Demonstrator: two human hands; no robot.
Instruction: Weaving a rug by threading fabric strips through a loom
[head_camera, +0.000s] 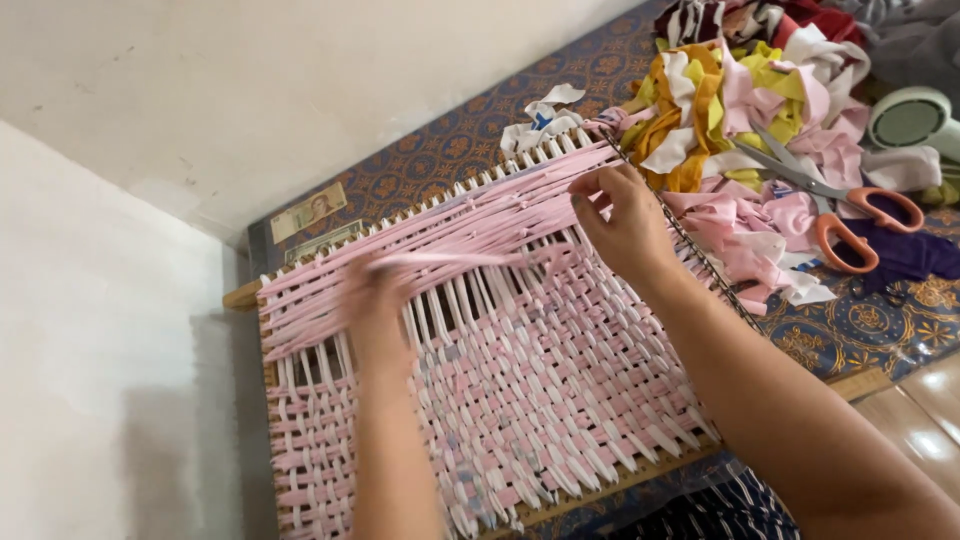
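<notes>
Patterned blue cloth (440, 150) under loom (500, 390). Left hand (375, 295) blurred, grip unclear. Right hand (625, 225) pinches pink strip (470, 258). Scissors (830, 200) on scraps (740, 110).

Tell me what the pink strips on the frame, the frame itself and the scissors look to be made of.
Pink strips: soft matte cloth, probably cut knit fabric; they sag and curl at the edges. Frame: looks like bare wood, tan and unvarnished at the exposed corner. Scissors: dull grey metal blades with glossy orange handles, likely plastic. The right hand pinches a strip; the left hand is blurred.
</notes>
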